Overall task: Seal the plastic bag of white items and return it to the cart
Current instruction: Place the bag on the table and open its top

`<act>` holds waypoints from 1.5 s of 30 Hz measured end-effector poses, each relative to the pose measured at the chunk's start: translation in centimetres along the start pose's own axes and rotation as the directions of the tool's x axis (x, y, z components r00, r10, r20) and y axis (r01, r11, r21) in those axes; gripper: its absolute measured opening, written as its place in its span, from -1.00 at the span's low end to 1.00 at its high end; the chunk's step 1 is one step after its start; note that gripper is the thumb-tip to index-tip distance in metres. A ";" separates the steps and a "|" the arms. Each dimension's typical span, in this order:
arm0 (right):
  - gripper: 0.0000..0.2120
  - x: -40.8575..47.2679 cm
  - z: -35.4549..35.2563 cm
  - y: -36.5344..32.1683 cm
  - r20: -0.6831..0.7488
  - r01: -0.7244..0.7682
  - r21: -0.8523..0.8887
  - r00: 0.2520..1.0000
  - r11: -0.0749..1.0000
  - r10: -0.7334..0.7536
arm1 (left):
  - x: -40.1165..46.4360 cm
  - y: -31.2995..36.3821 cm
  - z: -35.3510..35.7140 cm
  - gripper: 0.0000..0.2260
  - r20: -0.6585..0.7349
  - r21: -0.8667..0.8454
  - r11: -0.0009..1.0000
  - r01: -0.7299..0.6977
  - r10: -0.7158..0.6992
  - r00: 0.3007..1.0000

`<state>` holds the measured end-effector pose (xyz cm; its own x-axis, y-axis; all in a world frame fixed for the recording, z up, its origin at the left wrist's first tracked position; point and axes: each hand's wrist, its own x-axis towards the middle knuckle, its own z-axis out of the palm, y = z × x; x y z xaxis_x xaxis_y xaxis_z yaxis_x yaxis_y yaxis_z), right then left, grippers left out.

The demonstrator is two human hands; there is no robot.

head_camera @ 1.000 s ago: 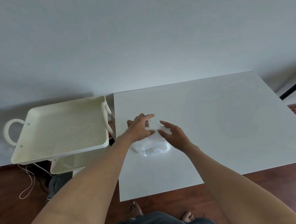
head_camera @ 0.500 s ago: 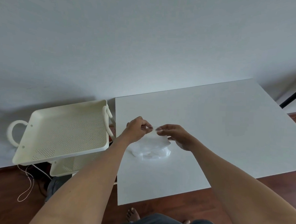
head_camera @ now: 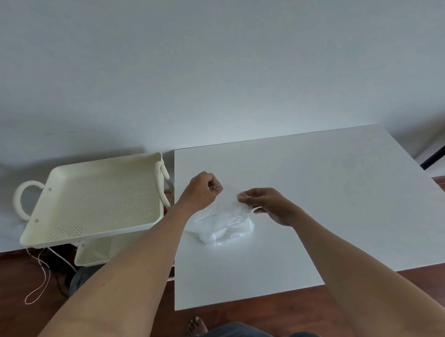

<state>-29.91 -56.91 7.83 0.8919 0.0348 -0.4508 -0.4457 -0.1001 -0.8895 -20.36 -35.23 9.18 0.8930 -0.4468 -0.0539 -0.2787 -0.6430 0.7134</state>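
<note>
A clear plastic bag [head_camera: 222, 226] holding white items lies near the left edge of the white table [head_camera: 343, 200]. Its upper part is pulled up off the table. My left hand [head_camera: 201, 191] pinches the bag's top edge on the left side. My right hand [head_camera: 268, 204] pinches the same edge on the right, a short gap away. The cream cart [head_camera: 58, 226] with a perforated top tray stands just left of the table, its tray bare.
The cart has round handles at both ends and a lower shelf [head_camera: 96, 252] under the top tray. A thin cord [head_camera: 40, 280] loops on the wooden floor below it. A plain wall runs behind. My bare foot [head_camera: 197, 326] shows under the table's near edge.
Both hands went from resting flat on the bag to pinching its top edge, then lifted that edge and drew slightly apart. The bag's body stays on the table.
</note>
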 end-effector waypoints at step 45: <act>-0.72 2.2 0.8 -3.3 -0.122 0.146 -0.009 0.982 0.989 -0.146 | 0.0 1.7 -0.3 -0.97 0.110 -0.159 0.986 0.054 -0.036 0.993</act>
<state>-26.51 -55.71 9.73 0.9501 -0.0727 -0.3035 -0.3098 -0.1026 -0.9453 -20.73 -36.19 10.62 0.8582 -0.4889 -0.1564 -0.1708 -0.5593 0.8112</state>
